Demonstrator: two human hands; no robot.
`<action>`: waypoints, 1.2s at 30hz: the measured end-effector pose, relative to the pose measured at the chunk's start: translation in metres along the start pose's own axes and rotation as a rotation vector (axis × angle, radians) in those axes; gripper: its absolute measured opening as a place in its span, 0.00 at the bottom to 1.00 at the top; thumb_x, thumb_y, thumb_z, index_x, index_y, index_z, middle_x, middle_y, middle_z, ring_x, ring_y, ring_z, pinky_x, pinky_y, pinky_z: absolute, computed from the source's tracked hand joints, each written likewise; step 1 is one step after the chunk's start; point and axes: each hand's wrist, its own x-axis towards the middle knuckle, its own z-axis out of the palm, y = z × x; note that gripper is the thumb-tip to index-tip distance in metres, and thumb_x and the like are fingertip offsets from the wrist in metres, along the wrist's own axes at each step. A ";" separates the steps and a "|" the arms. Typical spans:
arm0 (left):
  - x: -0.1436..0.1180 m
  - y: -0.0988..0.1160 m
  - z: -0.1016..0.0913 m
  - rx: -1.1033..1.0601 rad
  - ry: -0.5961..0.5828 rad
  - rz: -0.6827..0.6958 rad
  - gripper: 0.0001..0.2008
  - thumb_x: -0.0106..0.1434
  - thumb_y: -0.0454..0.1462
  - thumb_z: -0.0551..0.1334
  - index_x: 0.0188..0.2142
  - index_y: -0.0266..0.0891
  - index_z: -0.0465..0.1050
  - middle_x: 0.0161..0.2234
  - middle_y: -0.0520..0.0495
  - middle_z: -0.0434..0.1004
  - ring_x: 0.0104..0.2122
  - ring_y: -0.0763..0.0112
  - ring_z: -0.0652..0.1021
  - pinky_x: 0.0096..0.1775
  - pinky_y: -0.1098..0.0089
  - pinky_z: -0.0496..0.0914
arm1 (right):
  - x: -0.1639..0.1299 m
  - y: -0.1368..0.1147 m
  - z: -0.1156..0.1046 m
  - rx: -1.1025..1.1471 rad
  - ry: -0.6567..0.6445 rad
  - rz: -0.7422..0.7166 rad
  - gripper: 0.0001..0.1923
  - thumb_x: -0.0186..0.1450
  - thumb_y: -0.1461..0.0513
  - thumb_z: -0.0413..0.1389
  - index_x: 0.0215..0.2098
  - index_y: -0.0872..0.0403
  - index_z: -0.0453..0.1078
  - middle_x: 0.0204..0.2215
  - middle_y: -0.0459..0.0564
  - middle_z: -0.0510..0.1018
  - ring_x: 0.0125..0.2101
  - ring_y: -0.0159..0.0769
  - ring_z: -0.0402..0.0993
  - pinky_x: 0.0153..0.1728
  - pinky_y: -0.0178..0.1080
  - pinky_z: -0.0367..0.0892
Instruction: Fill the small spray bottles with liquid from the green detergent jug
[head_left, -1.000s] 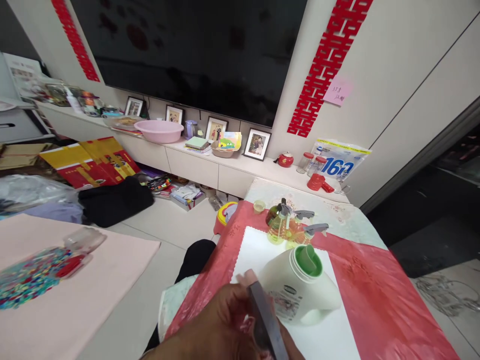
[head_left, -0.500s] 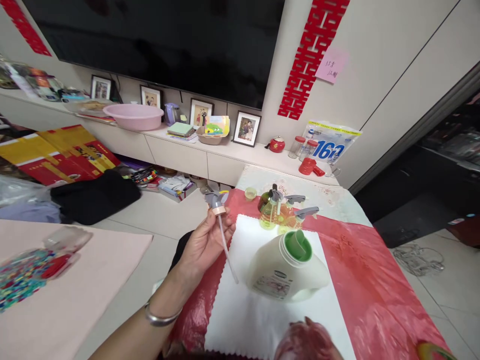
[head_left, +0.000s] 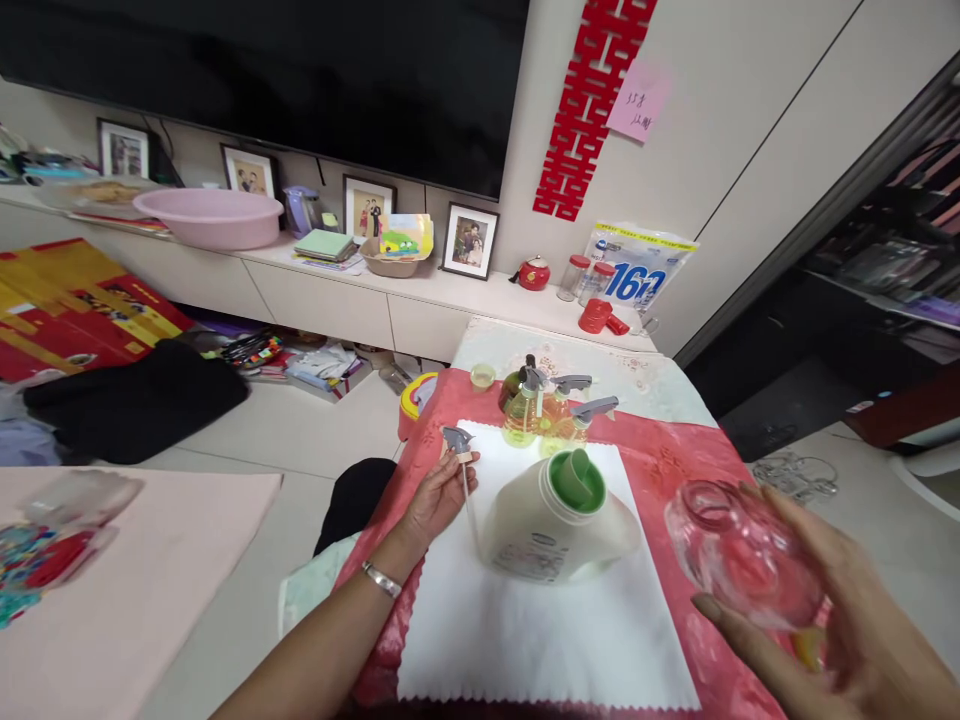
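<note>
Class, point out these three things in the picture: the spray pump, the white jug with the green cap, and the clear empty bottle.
spray pump (head_left: 457, 441), head view, grey trigger head.
white jug (head_left: 534, 527), head view, side wall.
clear empty bottle (head_left: 739, 555), head view, glass belly.

Pink basin (head_left: 208, 216) beside framed photos (head_left: 369, 208)

The left hand (head_left: 435, 495) pinches a spray-pump head (head_left: 456, 440) with its thin tube hanging down over a white cloth (head_left: 525, 640). The right hand (head_left: 825, 600) cups an empty clear glass bottle (head_left: 739, 550). Between the hands a white jug (head_left: 555, 520) with a green cap lies on the cloth. Beyond it stand three spray bottles (head_left: 551, 415) on the red-covered surface (head_left: 675, 450).
</note>
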 end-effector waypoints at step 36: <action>0.003 -0.004 -0.013 -0.007 -0.047 0.026 0.17 0.56 0.34 0.77 0.40 0.37 0.74 0.44 0.42 0.84 0.33 0.73 0.82 0.41 0.70 0.77 | 0.082 -0.039 -0.009 -0.551 0.008 -0.621 0.22 0.72 0.67 0.49 0.64 0.54 0.61 0.57 0.63 0.72 0.52 0.61 0.73 0.47 0.55 0.65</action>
